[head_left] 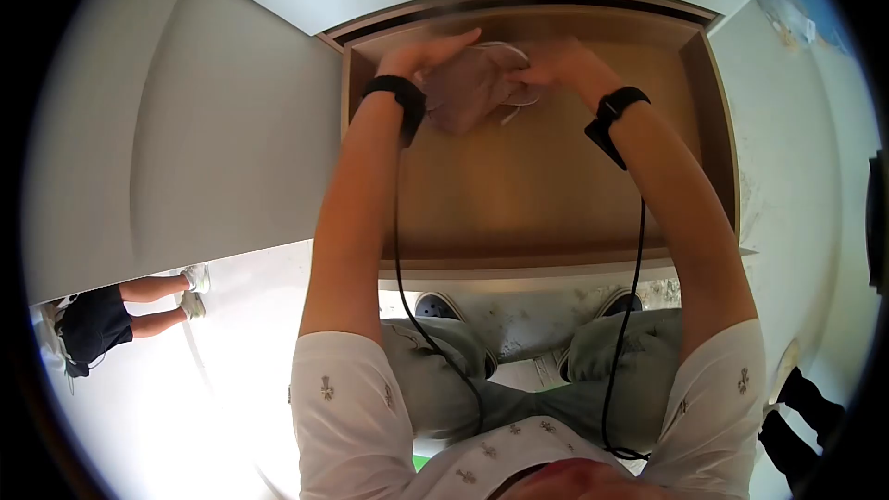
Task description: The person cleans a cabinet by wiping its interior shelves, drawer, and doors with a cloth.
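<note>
A: Drawer shot, quick. Hands?
B: Left hand (431,54), fingers stretched out, at the far left part of the mauve cloth item (458,97). Right hand (556,63), motion-blurred, fingertips at its right edge; can't tell if they grip.
A: Cloth details?
B: Crumpled, pale cord (508,115) along its right side, lying in the pulled-out wooden drawer (528,194), back-left area.
A: Wearables?
B: Black strap on each wrist, black cables running down to the lap. White printed shirt (352,389), grey-green trousers (625,370), dark clogs (439,306).
A: Others?
B: Person in black shorts (95,326), far left; black trouser legs (810,407), lower right.
</note>
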`<state>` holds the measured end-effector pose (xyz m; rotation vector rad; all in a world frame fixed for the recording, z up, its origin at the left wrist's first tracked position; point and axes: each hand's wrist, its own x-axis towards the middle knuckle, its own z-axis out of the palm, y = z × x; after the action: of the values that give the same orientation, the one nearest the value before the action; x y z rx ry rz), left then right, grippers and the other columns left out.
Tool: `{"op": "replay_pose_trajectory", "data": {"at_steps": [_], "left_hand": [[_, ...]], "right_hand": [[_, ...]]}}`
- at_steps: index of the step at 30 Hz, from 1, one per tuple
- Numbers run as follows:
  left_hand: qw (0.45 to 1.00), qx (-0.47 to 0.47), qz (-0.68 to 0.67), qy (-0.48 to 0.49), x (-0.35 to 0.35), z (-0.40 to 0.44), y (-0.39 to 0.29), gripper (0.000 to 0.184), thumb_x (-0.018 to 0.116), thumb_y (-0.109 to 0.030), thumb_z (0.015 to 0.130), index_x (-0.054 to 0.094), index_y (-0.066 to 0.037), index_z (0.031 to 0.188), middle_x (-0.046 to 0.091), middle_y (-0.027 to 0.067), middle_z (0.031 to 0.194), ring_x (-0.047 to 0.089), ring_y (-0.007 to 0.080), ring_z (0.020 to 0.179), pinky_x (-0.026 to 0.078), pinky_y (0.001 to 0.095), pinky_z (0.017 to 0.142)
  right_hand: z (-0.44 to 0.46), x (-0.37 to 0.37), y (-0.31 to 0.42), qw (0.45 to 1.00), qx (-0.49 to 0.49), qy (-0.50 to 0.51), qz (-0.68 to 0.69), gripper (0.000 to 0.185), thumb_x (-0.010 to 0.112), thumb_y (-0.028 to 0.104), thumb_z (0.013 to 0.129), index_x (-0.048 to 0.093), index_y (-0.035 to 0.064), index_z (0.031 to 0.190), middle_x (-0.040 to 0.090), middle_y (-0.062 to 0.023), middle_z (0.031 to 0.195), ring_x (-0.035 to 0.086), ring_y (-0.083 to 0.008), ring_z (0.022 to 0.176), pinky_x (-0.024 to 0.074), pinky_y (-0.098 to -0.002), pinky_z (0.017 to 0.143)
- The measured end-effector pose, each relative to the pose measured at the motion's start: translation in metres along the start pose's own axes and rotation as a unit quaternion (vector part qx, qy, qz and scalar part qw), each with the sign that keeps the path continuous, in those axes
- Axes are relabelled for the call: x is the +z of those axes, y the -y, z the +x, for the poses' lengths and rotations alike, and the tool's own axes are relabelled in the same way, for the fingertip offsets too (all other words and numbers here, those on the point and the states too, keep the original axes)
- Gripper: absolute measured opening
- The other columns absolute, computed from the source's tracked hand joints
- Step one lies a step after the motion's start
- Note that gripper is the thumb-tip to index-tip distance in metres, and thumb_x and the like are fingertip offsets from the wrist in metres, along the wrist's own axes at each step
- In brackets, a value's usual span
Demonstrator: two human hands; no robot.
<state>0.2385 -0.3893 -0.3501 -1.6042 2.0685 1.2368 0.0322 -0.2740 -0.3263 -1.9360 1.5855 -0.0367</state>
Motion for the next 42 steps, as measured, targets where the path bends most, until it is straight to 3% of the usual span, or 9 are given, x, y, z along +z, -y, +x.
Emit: {"op": "replay_pose_trajectory", "data": {"at_steps": [3,6,10,14,18,23,32,38,42], "left_hand": [[0.996,0.039,0.044,0.072,0.006,-0.018,0.003,0.083,0.041,-0.075,0.085,0.040,-0.020,0.147,0.042,0.0162,0.148,0.048,0.0326,0.128,0.048,0.0461,0.096],[0.976,-0.175,0.078,0.108,0.003,-0.008,0.009,0.090,0.058,-0.074,0.074,0.041,-0.024,0.146,0.048,0.0158,0.142,0.059,0.0341,0.116,0.058,0.0409,0.070],[0.988,-0.015,0.037,0.149,0.037,0.000,0.033,0.089,0.065,-0.064,0.076,0.040,-0.016,0.145,0.052,0.0177,0.137,0.059,0.0349,0.115,0.058,0.0421,0.068],[0.972,0.095,0.197,-0.085,0.099,0.021,0.032,0.076,0.063,-0.049,0.085,0.039,-0.005,0.142,0.054,0.0219,0.132,0.060,0.0380,0.111,0.055,0.0447,0.077],[0.935,0.231,0.031,-0.267,0.129,0.079,0.049,0.064,0.063,-0.043,0.086,0.051,0.002,0.130,0.061,0.0281,0.120,0.062,0.0415,0.105,0.053,0.0446,0.082],[0.939,0.206,0.035,-0.275,0.084,0.027,-0.018,0.057,0.064,-0.044,0.084,0.060,0.002,0.117,0.066,0.0292,0.105,0.063,0.0454,0.100,0.052,0.0484,0.081],[0.947,0.120,0.169,-0.246,0.060,0.006,-0.045,0.058,0.062,-0.051,0.082,0.068,0.004,0.100,0.067,0.0272,0.101,0.064,0.0427,0.098,0.053,0.0475,0.083],[0.919,0.207,0.216,-0.258,0.069,0.016,-0.026,0.052,0.065,-0.045,0.082,0.067,0.004,0.101,0.068,0.0261,0.101,0.065,0.0423,0.096,0.053,0.0484,0.085],[0.893,0.263,0.153,-0.333,0.061,0.022,-0.022,0.047,0.069,-0.038,0.081,0.065,0.005,0.101,0.068,0.0255,0.098,0.064,0.0422,0.094,0.052,0.0465,0.084]], "right_hand": [[0.012,0.011,-0.029,0.992,0.003,-0.040,-0.117,0.077,0.068,0.045,0.079,0.041,0.0144,0.145,0.061,-0.0196,0.125,0.060,-0.0366,0.110,0.0492,-0.0449,0.092],[0.038,0.040,-0.063,0.994,-0.076,-0.073,0.031,0.083,0.073,0.043,0.073,0.041,0.0129,0.144,0.060,-0.0177,0.127,0.061,-0.0355,0.110,0.0497,-0.0442,0.091],[0.039,0.061,-0.037,0.994,-0.089,0.039,-0.057,0.075,0.078,0.032,0.065,0.052,0.0172,0.134,0.065,-0.0115,0.118,0.063,-0.0331,0.105,0.0520,-0.0401,0.086],[0.061,0.082,-0.032,0.984,-0.052,0.001,-0.168,0.052,0.076,0.027,0.067,0.067,0.0214,0.118,0.070,-0.0074,0.111,0.067,-0.0296,0.099,0.0541,-0.0379,0.080],[0.036,0.057,-0.007,0.966,0.082,0.072,-0.233,0.036,0.074,0.029,0.072,0.072,0.0214,0.107,0.071,-0.0043,0.111,0.068,-0.0272,0.099,0.0550,-0.0377,0.077],[0.018,0.020,-0.014,0.959,0.103,-0.180,-0.192,0.031,0.071,0.024,0.075,0.073,0.0116,0.103,0.072,-0.0076,0.104,0.069,-0.0253,0.097,0.0564,-0.0388,0.070],[-0.005,-0.026,-0.054,0.933,0.214,-0.279,-0.078,0.038,0.066,0.030,0.073,0.071,0.0052,0.101,0.072,-0.0146,0.091,0.071,-0.0281,0.088,0.0556,-0.0381,0.076],[-0.015,-0.044,-0.084,0.967,0.206,-0.142,0.054,0.039,0.071,0.038,0.072,0.069,0.0011,0.085,0.063,-0.0153,0.071,0.059,-0.0257,0.060,0.0488,-0.0387,0.059],[-0.026,-0.051,-0.078,0.962,0.251,-0.095,0.050,0.042,0.072,0.042,0.074,0.067,0.0033,0.091,0.060,-0.0094,0.078,0.054,-0.0191,0.066,0.0454,-0.0367,0.060]]}}
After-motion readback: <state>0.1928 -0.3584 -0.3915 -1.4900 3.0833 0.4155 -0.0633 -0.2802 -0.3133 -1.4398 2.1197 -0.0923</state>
